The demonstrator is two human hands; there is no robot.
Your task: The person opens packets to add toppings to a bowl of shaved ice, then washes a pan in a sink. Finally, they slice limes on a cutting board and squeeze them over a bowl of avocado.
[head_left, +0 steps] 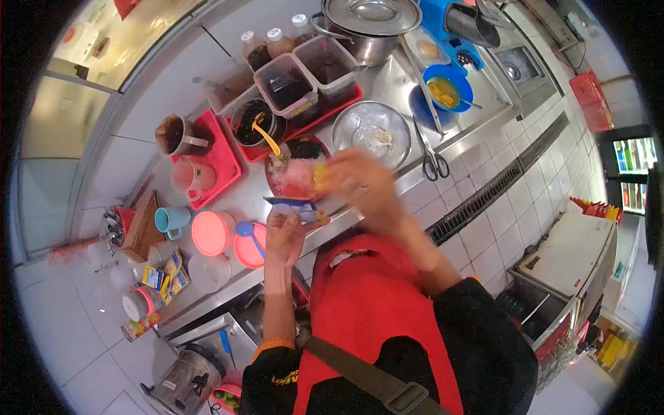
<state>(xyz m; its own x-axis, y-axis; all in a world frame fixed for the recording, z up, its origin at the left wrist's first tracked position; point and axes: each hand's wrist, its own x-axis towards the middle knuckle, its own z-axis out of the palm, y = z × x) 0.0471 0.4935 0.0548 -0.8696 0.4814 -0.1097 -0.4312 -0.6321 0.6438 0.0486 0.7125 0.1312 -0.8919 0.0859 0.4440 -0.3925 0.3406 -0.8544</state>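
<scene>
My left hand (282,238) is closed around a small blue and whitish packet-like thing (294,209) at the counter's front edge. Just beyond it stands a red plate (282,181) with pale pink shaved ice (299,174) and a dark topping (304,149). My right hand (363,181) is over the plate's right side, its fingers smeared by motion; I cannot tell what they hold. Yellow pieces (320,178) show right at its fingertips, against the ice. A yellow ladle (266,135) leans from a tub of dark jelly (256,123) behind the plate.
A metal tray (371,135), scissors (432,159) and a blue bowl (446,90) with yellow pieces lie to the right. Clear tubs of dark contents (287,86) stand behind. Pink lidded tubs (213,233), a blue spoon (249,234) and a light blue mug (171,221) are at left.
</scene>
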